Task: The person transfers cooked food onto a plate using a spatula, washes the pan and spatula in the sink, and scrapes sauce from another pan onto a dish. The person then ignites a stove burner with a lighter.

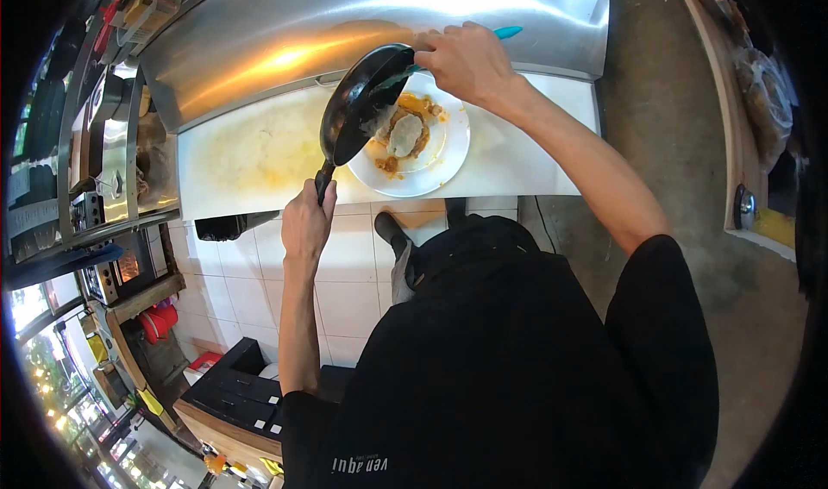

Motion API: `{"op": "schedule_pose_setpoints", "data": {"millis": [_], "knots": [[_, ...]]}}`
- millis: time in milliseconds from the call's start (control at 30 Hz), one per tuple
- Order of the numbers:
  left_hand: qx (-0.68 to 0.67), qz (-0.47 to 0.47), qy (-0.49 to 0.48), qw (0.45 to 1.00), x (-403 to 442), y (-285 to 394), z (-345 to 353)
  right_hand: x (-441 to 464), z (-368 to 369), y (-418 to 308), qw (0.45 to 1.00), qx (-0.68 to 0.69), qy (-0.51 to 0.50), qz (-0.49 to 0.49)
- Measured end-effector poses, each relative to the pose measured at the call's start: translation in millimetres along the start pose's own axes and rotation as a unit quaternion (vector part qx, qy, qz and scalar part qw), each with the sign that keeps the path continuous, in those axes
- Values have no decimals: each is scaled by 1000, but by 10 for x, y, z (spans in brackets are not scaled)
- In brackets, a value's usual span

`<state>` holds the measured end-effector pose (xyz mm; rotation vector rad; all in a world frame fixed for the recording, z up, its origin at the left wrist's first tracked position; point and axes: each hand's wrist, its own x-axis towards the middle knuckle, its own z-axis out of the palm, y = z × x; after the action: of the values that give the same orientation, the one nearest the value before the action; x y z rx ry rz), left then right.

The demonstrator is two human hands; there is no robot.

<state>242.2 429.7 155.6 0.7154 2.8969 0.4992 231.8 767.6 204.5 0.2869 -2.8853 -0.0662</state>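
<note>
My left hand [306, 220] is closed around the handle of a black frying pan [343, 118]. The pan is tipped on its side above the left part of a round white plate [453, 144]. On the plate lies orange-brown food [420, 103] with a whitish piece [405, 133] on top. My right hand [468, 62] grips a teal spatula [509, 33] above the plate's far edge. The spatula's other end reaches into the pan, where its shape is hard to make out.
The plate rests on a long white cutting board [250, 157] with yellow stains. Behind it rises a shiny metal panel [388, 23]. Metal shelving [129, 161] stands at left, and a wooden-edged counter [724, 101] at far right. Below the board is a tiled floor [345, 304].
</note>
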Motion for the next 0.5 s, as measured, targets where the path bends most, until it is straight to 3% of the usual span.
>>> {"op": "schedule_pose_setpoints", "data": {"millis": [133,200,300,367,500], "knots": [[25,5,7,1000,70,17,-19,-198,197,-120,998,40,-41,-20],[12,-1,8,1000,58,0,10,-373,54,-71,997,40,46,-52],[-13,-7,19,1000,55,-42,17,-696,53,130,993,104,-29,56],[-25,-17,29,999,56,-39,5,-938,276,286,968,227,-65,85],[-45,-28,27,998,76,-20,-55,-1006,525,273,957,266,-85,72]]}}
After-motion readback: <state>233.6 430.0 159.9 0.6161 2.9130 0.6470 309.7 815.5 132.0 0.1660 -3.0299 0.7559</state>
